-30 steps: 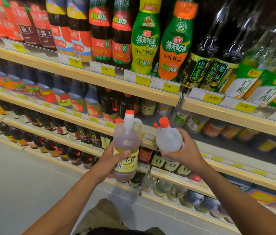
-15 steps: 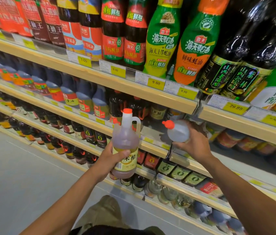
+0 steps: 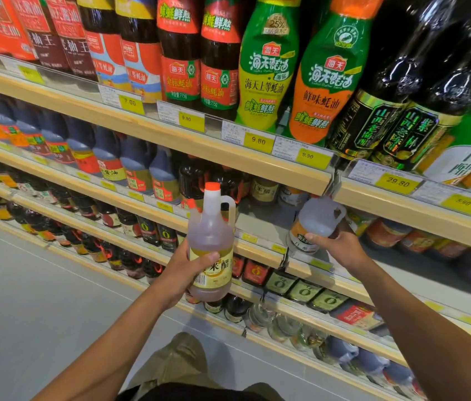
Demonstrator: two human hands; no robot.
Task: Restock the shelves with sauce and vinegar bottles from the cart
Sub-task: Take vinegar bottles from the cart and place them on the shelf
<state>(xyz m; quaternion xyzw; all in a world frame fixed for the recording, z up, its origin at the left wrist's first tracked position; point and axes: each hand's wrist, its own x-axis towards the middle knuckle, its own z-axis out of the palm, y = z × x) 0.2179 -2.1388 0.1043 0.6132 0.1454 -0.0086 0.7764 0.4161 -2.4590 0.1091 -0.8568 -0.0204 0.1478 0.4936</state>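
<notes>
My left hand (image 3: 183, 269) grips an upright rice vinegar bottle (image 3: 211, 241) with amber liquid, an orange cap and a yellow label, held in front of the second shelf. My right hand (image 3: 337, 247) holds a clear white vinegar bottle (image 3: 315, 221) from below, tilted with its top pushed in under the upper shelf board, over a bare gap on the second shelf (image 3: 260, 224). Its cap is hidden behind the shelf edge.
Wooden shelves run diagonally across the view. The top shelf (image 3: 199, 146) carries tall oyster sauce and dark vinegar bottles with yellow price tags. Lower shelves hold rows of soy sauce and small bottles. Grey floor (image 3: 40, 299) lies at the left. The cart is out of view.
My right hand has carried the clear bottle up and to the right, into the gap on the second shelf, tipping it inward. The amber bottle in my left hand has stayed about where it was.
</notes>
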